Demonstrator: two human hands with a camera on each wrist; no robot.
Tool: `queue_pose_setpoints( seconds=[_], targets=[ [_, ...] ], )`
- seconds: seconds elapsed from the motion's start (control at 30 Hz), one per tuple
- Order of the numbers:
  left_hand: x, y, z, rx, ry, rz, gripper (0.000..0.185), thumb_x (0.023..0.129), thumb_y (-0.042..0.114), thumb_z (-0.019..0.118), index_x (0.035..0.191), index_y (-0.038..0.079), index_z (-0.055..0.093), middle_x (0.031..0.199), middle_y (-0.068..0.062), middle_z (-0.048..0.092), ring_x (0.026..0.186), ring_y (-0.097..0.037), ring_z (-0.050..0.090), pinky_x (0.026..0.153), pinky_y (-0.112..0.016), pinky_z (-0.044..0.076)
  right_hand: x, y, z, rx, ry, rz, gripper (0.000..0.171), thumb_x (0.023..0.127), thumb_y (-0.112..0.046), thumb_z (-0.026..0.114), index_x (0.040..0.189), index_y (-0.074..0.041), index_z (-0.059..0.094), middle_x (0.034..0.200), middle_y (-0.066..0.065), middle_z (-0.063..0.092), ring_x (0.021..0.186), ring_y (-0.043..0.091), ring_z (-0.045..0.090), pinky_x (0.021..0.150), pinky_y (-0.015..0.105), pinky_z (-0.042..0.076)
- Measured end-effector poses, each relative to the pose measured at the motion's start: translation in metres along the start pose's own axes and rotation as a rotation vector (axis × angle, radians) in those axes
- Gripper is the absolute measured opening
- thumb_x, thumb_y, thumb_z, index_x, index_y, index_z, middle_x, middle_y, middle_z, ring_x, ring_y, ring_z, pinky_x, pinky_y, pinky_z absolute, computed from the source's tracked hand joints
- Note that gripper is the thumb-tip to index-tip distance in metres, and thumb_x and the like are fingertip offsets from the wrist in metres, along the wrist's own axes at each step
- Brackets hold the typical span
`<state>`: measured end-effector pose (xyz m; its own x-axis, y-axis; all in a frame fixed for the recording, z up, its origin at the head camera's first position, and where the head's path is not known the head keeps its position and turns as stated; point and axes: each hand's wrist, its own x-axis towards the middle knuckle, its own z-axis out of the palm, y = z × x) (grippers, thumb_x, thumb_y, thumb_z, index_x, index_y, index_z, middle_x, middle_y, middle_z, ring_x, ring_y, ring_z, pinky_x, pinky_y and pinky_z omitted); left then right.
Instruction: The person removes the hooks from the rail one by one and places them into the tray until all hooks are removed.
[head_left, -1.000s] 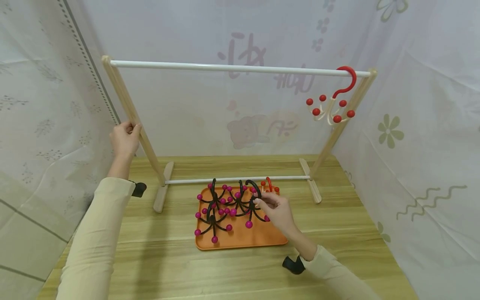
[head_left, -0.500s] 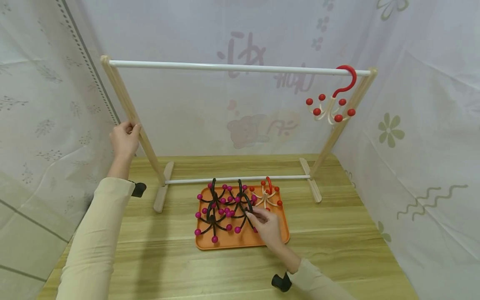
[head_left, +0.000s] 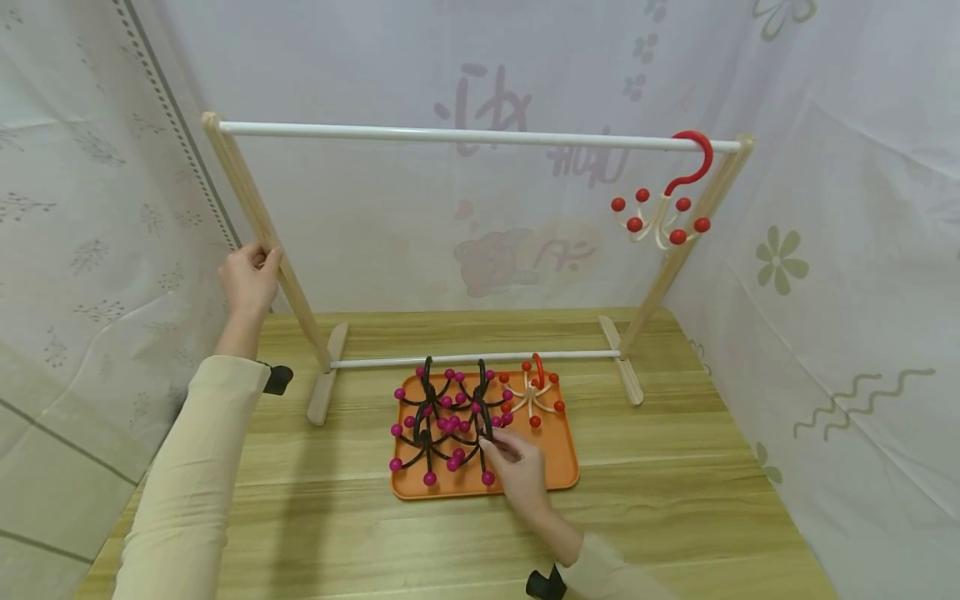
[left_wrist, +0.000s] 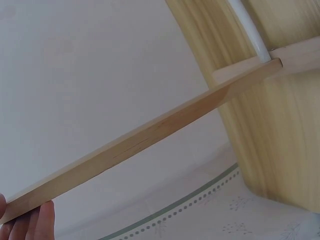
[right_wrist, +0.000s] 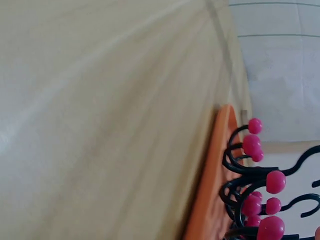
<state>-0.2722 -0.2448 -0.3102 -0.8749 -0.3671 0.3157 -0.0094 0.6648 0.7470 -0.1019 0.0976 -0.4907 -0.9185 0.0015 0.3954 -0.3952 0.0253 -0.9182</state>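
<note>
My left hand (head_left: 250, 279) grips the left wooden post (head_left: 296, 300) of a standing rack; in the left wrist view its fingers (left_wrist: 45, 220) wrap the post's lower end in the picture. My right hand (head_left: 521, 475) pinches the hook of a black claw-shaped hanger with magenta balls (head_left: 488, 478), low over the orange tray (head_left: 555, 467). Several similar black hangers (head_left: 425, 437) sit close together on the tray's left half. A cream hanger with red balls and a red hook (head_left: 531, 392) lies at the tray's back right. The right wrist view shows black hangers (right_wrist: 250, 171) at its lower right.
A white top rod (head_left: 450, 133) spans the rack, and a red-hooked hanger (head_left: 708, 158) hangs near its right end. A lower white rod (head_left: 375, 362) runs just behind the tray. Patterned curtains (head_left: 825, 250) surround the wooden table (head_left: 360, 542).
My right hand has moved left and toward the front with the black hanger, lowering it beside the other black ones. The red-balled hanger on the tray is now uncovered. My left hand stays put.
</note>
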Motion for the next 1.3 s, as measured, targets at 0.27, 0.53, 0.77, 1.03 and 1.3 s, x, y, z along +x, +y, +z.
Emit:
queue_pose_setpoints(
  seconds=[0.27, 0.53, 0.77, 1.03, 1.3],
  targets=[
    [0.000, -0.001, 0.000, -0.005, -0.001, -0.003, 0.037, 0.093, 0.030, 0.041, 0.099, -0.003, 0.056, 0.104, -0.019, 0.059, 0.089, -0.023, 0.053, 0.068, -0.025, 0.040, -0.013, 0.035, 0.007, -0.041, 0.064, -0.091, 0.016, 0.080, -0.004, 0.064, 0.092, 0.006, 0.065, 0.092, 0.017, 0.062, 0.080, 0.021, 0.062, 0.064, 0.029, 0.049],
    [-0.001, 0.000, -0.001, -0.013, -0.015, -0.009, 0.039, 0.093, 0.031, 0.040, 0.102, -0.003, 0.056, 0.107, -0.019, 0.058, 0.094, -0.027, 0.053, 0.071, -0.028, 0.041, -0.016, 0.038, 0.010, -0.044, 0.078, -0.074, 0.016, 0.079, -0.004, 0.065, 0.090, 0.008, 0.064, 0.092, 0.021, 0.061, 0.080, 0.023, 0.062, 0.066, 0.030, 0.049],
    [-0.001, 0.001, 0.000, -0.015, -0.002, -0.013, 0.038, 0.093, 0.030, 0.040, 0.100, -0.004, 0.056, 0.106, -0.019, 0.058, 0.094, -0.027, 0.053, 0.074, -0.032, 0.041, -0.013, 0.008, 0.006, -0.051, 0.023, 0.005, 0.020, 0.079, 0.002, 0.064, 0.095, 0.013, 0.060, 0.094, 0.026, 0.058, 0.079, 0.031, 0.061, 0.067, 0.033, 0.049],
    [-0.001, 0.001, -0.001, -0.019, -0.008, -0.017, 0.038, 0.094, 0.030, 0.040, 0.102, -0.004, 0.056, 0.108, -0.020, 0.058, 0.096, -0.029, 0.053, 0.077, -0.036, 0.041, 0.013, -0.011, -0.023, -0.171, 0.078, -0.002, 0.024, 0.081, -0.009, 0.065, 0.101, 0.005, 0.062, 0.079, 0.014, 0.063, 0.066, 0.024, 0.061, 0.056, 0.031, 0.050],
    [0.000, -0.003, -0.001, -0.003, -0.023, -0.008, 0.039, 0.094, 0.030, 0.039, 0.102, -0.003, 0.056, 0.108, -0.019, 0.058, 0.092, -0.027, 0.052, 0.072, -0.032, 0.041, 0.094, -0.001, -0.093, -0.173, 0.204, -0.129, 0.019, 0.084, -0.012, 0.061, 0.097, 0.001, 0.065, 0.075, 0.016, 0.064, 0.062, 0.023, 0.060, 0.050, 0.033, 0.048]
  ],
)
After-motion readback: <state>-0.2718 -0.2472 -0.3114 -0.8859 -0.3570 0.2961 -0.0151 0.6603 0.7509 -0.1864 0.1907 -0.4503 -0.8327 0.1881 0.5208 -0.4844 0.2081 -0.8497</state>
